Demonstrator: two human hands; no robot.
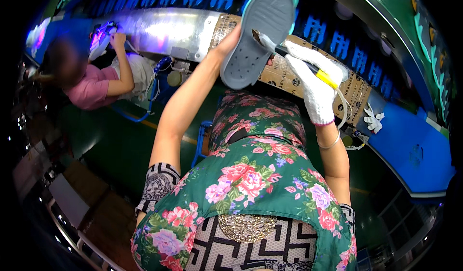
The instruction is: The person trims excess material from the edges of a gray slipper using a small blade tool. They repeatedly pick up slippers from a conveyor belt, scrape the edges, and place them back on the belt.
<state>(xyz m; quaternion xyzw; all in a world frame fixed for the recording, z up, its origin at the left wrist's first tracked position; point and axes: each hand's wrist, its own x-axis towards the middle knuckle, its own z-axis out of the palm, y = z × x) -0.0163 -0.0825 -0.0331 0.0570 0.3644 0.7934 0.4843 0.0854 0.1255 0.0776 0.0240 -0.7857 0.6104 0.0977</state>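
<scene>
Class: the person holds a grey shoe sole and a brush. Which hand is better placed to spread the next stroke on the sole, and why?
Right. The gloved right hand grips the brush, its bristles touching the grey sole. The bare left hand is occupied holding the sole up.

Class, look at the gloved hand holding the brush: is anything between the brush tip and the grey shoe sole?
Nothing visible. The brush in the gloved right hand already touches the grey shoe sole, which the bare left hand holds up.

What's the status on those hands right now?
Left hand holds grey sole. Gloved right hand holds brush, tip on sole. Nothing in the way.
</scene>
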